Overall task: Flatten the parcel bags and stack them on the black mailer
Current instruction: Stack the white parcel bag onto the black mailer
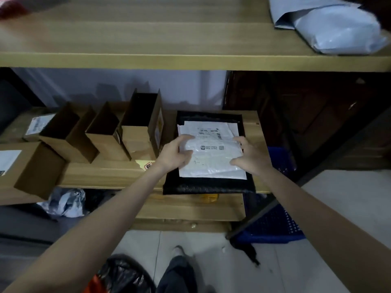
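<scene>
A black mailer [208,186] lies flat on the lower wooden shelf, right of centre. On it rest white parcel bags: a lower one with a printed label [209,129] and a top white parcel bag [211,163] with a small logo. My left hand [176,154] grips the top bag's left edge, fingers curled over it. My right hand [251,157] holds its right edge, fingers bent on the plastic. A grey-white filled parcel bag [336,28] lies on the upper shelf at the far right.
Several open cardboard boxes [139,132] stand left of the mailer on the lower shelf [110,174]. The upper shelf edge [190,61] overhangs. A blue plastic crate [275,223] sits right below; crumpled bags [65,201] and a black bin bag [124,275] lie on the floor.
</scene>
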Tool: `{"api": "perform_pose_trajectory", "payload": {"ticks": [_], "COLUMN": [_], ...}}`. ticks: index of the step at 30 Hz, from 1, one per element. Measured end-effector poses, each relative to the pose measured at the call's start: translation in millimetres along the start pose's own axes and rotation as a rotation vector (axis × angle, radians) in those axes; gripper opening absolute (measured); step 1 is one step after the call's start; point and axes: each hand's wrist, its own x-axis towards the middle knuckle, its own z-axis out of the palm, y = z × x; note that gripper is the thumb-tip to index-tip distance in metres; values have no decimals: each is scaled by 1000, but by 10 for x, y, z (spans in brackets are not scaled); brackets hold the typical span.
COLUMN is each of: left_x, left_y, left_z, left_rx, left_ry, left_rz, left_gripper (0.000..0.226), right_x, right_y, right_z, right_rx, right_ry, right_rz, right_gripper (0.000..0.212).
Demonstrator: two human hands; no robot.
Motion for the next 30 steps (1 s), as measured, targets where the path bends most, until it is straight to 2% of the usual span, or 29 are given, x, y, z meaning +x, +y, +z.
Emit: {"api": "perform_pose_trajectory", "payload": {"ticks": [5, 8, 10, 13, 15, 17, 21, 27, 30], "left_x": [214, 276, 295, 356, 384, 405, 438, 512, 527], "left_y": [-193, -301, -312, -313, -307, -316, -348, -324, -316], "left_z": [262, 383, 395, 383, 384, 372, 314, 305, 312], "left_rx": [211, 429, 568, 714, 756, 801, 857, 742, 756], "left_ry": [-39, -23, -26, -72, -160, -239, -338, -359, -330], "left_rz": [-50, -56, -49, 106, 160, 142, 92, 32, 51], "left_gripper": [52, 55, 62, 68, 65, 63, 64, 68, 70], "right_x": [59, 20, 19, 100, 196, 298, 449, 505, 505], "right_y": [102, 134, 157, 166, 164, 175, 218, 208, 176], "right_z": [248, 310, 305, 279, 280, 268, 195, 173, 154], "right_rx": [-177, -338, -395, -433, -459, -514, -615, -632, -561], "right_ry": [11, 30, 31, 25, 5, -33, -158, -236, -252], "right_rz": [33, 29, 14, -83, -154, -193, -157, -115, -110], "right_gripper": [57, 49, 54, 63, 65, 69, 78, 82, 81]}}
